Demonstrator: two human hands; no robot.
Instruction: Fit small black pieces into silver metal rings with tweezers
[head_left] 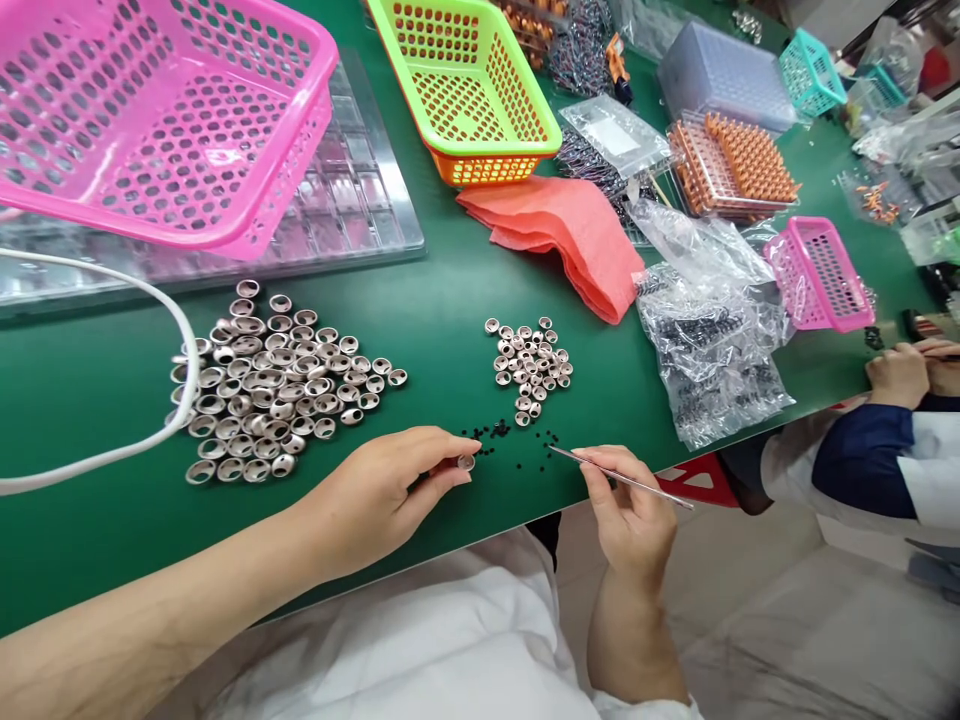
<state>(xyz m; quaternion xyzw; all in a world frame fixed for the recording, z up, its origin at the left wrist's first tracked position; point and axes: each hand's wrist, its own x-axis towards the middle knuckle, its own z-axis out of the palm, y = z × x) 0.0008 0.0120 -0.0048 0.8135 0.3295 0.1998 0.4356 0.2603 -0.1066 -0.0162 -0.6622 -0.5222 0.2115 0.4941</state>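
Note:
Between thumb and fingers, my left hand [390,488] pinches one small metal ring-shaped cap [466,462] just above the green table. My right hand [634,510] grips a thin metal pick [637,482] like a pen, its tip pointing left over scattered tiny black pieces [499,430]. I cannot tell whether the tip touches one of them. A small pile of silvery caps [529,365] lies beyond the black pieces. Left of it spreads a larger pile of hollow silvery caps [262,385] with holes in their sides.
A pink basket [300,150] sits on a clear compartment tray [382,200] at back left, near a white cable [176,310]. Behind are a green basket [551,130] and red cloth [562,235]. Plastic bags [720,370] lie right. Another person's hands [900,375] rest farther right.

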